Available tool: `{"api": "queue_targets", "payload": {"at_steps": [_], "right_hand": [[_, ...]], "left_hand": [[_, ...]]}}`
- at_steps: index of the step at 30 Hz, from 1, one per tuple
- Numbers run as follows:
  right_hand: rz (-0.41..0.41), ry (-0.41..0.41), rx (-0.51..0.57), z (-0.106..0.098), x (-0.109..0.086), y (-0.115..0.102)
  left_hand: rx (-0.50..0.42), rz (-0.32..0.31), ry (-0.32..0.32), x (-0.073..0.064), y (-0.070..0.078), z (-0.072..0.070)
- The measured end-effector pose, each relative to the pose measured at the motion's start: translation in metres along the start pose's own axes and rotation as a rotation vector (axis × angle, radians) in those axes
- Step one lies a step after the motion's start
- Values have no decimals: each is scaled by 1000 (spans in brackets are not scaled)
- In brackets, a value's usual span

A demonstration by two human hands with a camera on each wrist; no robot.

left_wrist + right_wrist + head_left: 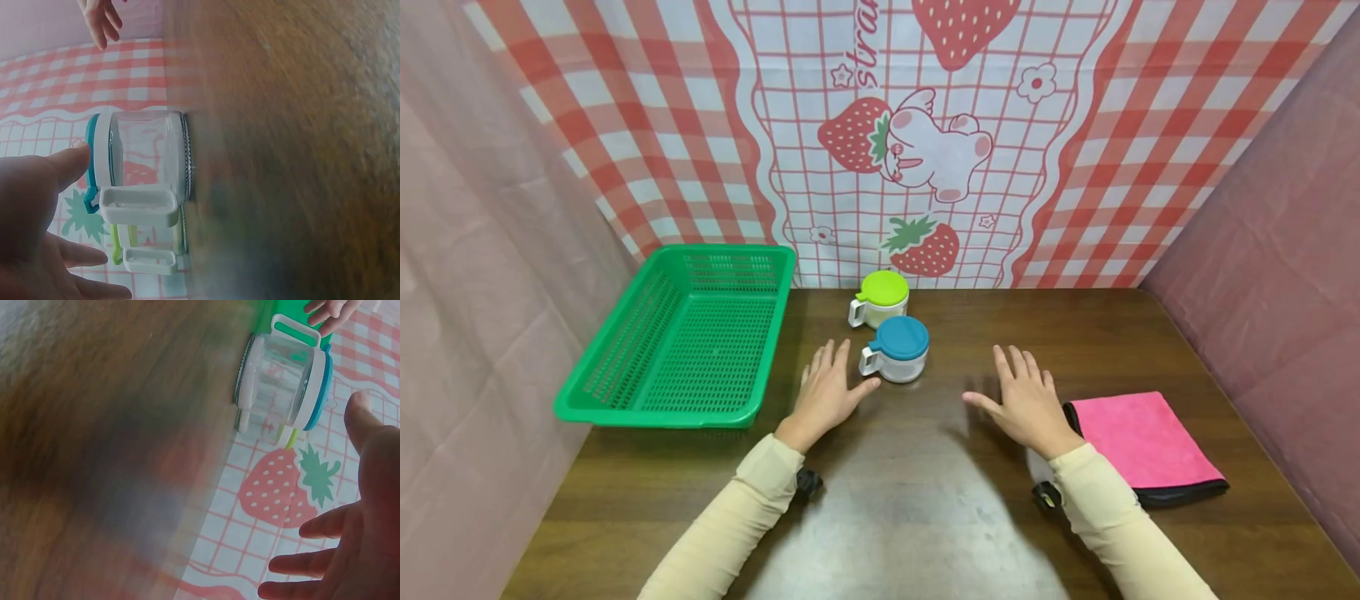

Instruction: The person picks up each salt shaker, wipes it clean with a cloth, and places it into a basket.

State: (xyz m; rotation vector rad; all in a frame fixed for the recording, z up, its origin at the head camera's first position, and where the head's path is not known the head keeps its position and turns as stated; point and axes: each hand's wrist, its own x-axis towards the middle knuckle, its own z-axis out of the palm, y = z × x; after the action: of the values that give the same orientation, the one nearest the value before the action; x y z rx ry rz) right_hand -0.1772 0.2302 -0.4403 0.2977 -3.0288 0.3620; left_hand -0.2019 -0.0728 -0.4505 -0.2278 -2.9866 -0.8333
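A clear jar with a blue lid [902, 338] and a white handle stands upright on the table. Just behind it is a similar jar with a lime-green lid [883, 288], partly covered by the front one. Both handles face left. My left hand [827, 393], fingers spread, hovers by the blue-lidded jar's handle [139, 206] and holds nothing. To the right of the jars, my right hand [1026, 404] is also spread and empty, its wrist near a folded pink cloth [1142, 442]. The right wrist view shows the clear jar body [275, 378] beyond the thumb.
A green plastic basket [767, 350] with slotted sides sits at the left of the brown wooden table [910, 500]. Behind the table hangs a red-and-white checked cloth [700, 150] with strawberry prints. Pink curtains [1277, 183] close off both sides.
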Motion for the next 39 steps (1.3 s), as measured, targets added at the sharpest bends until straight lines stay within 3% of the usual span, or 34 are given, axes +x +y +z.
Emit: {"api": "queue_targets", "payload": {"at_steps": [23, 39], "right_hand": [[47, 15, 29, -11, -11, 20], [72, 36, 47, -29, -15, 35]], "left_hand": [[-349, -38, -45, 11, -1, 6], [-451, -90, -44, 17, -2, 9]]}}
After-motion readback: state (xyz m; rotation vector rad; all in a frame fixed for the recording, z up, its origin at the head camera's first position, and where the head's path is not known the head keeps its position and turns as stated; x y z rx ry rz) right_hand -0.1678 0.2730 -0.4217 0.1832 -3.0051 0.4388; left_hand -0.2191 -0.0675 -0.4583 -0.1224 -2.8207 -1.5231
